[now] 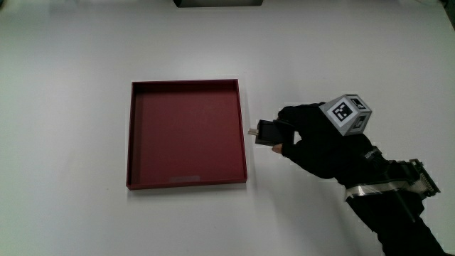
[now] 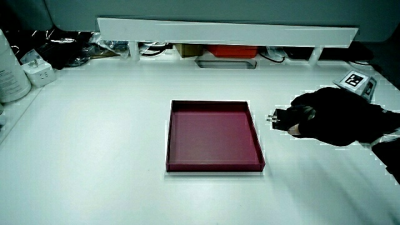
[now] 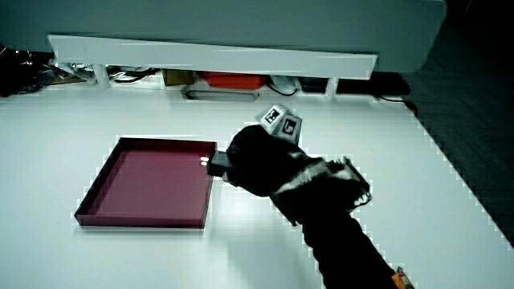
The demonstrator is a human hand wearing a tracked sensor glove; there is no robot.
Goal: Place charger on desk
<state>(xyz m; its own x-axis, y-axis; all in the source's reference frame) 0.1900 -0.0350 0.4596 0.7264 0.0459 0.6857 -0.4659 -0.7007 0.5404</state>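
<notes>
The hand [image 1: 320,139] pinches the charger [image 1: 267,133] just beside the red tray [image 1: 188,183].

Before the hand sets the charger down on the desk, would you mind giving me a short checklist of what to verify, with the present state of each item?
1. Charger held by the hand: ok, the fingers close on it.
2. Charger outside the red tray: ok, it sits just beside the tray's rim, prongs pointing toward the tray.
3. Bare desk near the hand, beside the tray: ok, nothing lies there.
4. Charger touching the desk: cannot tell from any view.
5. Prongs apart from the tray wall: ok in the main view, with a narrow gap; a side view cannot settle it.
</notes>
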